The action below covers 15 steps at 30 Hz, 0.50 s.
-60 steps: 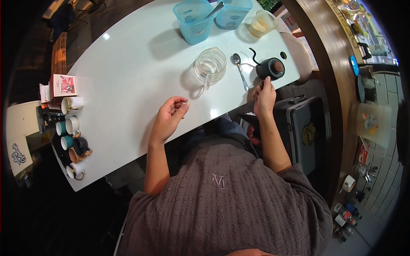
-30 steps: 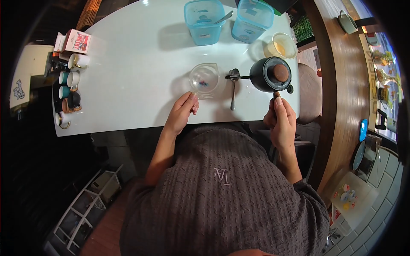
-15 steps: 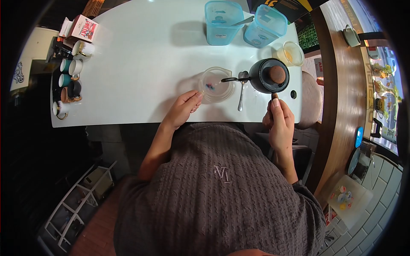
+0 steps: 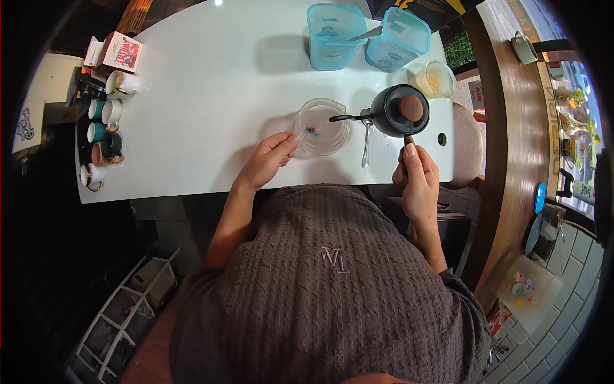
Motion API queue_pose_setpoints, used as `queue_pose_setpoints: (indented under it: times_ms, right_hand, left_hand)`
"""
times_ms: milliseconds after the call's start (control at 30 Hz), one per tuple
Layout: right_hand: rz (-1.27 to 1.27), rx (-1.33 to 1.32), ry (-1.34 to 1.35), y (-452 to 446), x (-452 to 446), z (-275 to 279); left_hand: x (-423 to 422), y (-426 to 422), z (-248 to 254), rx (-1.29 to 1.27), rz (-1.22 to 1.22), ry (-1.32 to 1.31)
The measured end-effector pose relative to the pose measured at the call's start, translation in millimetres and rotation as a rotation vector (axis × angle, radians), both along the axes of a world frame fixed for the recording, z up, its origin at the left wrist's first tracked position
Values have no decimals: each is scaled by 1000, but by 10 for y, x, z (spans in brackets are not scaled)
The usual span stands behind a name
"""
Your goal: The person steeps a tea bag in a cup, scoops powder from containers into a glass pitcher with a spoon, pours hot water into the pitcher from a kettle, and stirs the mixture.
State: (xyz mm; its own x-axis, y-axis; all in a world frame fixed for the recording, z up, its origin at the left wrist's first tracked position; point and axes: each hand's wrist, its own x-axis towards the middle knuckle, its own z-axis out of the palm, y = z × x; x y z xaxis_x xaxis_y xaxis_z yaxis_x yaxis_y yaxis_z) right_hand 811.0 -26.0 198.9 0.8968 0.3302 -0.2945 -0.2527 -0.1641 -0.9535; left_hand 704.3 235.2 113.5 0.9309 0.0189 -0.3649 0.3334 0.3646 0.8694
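My right hand [image 4: 419,176] is closed around the wooden handle of a black gooseneck kettle [image 4: 387,115] with a round wooden lid knob. Its thin spout reaches left, and the tip lies over the right part of a clear measuring cup [image 4: 332,142]. At the cup's left side, my left hand [image 4: 268,160] pinches its handle. Small red and blue markings show on the cup. Any stream from the spout is too faint to make out. A metal spoon [image 4: 366,150] lies on the table between cup and kettle, partly hidden under the spout.
Two blue translucent containers [image 4: 336,51] stand at the back, a utensil across them. A clear bowl [image 4: 436,80] with yellowish residue sits behind the kettle. Several mugs [image 4: 112,112] and a red-white box [image 4: 121,52] line the left end of the white table [image 4: 211,96]. A wooden ledge [image 4: 511,147] runs along the right.
The view has shifted slightly. The kettle sits a touch further left, its spout still over the cup. Both hands keep their holds.
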Motion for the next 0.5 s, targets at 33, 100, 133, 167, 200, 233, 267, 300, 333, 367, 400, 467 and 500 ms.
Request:
queue_pose_setpoints:
  times_ms: [33,100,133,167,200,233,267,300,333,367,400,467,500]
  right_hand:
    - [-6,-9,3,5,-2,6]
    - [-17,-21,7,8,-5,7]
    - [-18,-22,2,7,-7,4]
    - [-19,-22,-3,8,-8,2]
    - [-22,-23,-2,10,-9,6]
    - [-24,-33,-7,11,-10,16]
    - [-26,-43,-12,11,-13,21]
    - [-29,-44,-11,6,-16,17]
    - [-29,-39,-5,-2,-15,12]
    - [-27,-34,-1,-10,-14,10]
    - [-30,-36,-1,-10,-17,11]
    - [-37,-15,-12,-3,-26,11]
    - [-38,-15,-12,-7,-28,11]
  left_hand:
    - [1,20,23,-7,-10,12]
    - [2,50,25,-16,-24,24]
    - [4,64,14,-16,-52,21]
    - [9,72,3,-15,-79,18]
    - [14,68,-16,-16,-82,19]
    - [18,55,-45,-23,-95,-2]
    - [23,40,-74,-30,-108,-23]
    - [30,24,-108,-31,-112,-22]
    - [42,4,-144,-7,-116,-38]
    - [58,-16,-158,17,-120,-55]
    - [72,-37,-151,15,-123,-55]
    - [90,-69,-111,32,-85,-42]
    - [87,-68,-107,31,-86,-42]
